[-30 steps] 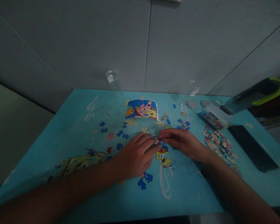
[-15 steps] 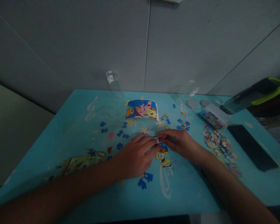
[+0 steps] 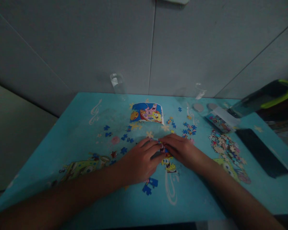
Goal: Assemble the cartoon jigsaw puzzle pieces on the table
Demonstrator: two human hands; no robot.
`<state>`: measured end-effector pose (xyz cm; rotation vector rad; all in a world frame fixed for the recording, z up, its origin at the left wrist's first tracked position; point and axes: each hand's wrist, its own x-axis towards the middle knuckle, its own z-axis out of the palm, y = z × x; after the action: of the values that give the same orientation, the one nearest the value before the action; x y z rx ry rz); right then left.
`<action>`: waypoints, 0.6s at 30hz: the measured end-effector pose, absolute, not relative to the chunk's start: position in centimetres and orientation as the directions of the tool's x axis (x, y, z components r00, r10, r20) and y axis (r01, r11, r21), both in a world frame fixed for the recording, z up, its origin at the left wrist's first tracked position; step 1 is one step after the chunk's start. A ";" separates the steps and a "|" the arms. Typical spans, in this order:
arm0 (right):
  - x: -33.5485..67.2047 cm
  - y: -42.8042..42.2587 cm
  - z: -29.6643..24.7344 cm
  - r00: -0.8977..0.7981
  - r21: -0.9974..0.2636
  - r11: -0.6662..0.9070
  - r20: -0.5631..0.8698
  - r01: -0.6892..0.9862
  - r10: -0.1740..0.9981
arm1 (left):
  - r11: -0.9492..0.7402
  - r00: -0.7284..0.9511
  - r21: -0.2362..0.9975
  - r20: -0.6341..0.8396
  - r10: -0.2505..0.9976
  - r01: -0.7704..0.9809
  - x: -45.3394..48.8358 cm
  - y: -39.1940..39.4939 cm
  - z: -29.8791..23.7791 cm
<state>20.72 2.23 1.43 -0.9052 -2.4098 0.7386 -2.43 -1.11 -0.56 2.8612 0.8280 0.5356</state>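
Left hand [image 3: 140, 161] and right hand [image 3: 181, 149], both curled, meet at puzzle pieces [image 3: 168, 165] between them; grip cannot be determined.

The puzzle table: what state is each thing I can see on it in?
Left hand: fingers bent at the puzzle; grip unclear.
Right hand: fingers bent beside the left's; grip unclear.
Yellow puzzle section: partly joined, lying flat.
Blue pieces: mostly scattered.
Piece pile: loose, heaped.
Picture sheet: curved, printed side showing.
Left clear container: upright, top apparently open.
Grey discs: lying flat.
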 end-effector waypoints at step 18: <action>20.9 2.5 0.6 -0.543 -0.659 0.490 0.144 0.571 0.827 | -0.852 0.794 0.208 0.309 0.524 0.481 -2.5 -1.1 -0.7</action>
<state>20.89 2.49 0.59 -1.1564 -2.2922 0.7723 -2.52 -1.11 -0.69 2.8626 0.8051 0.5450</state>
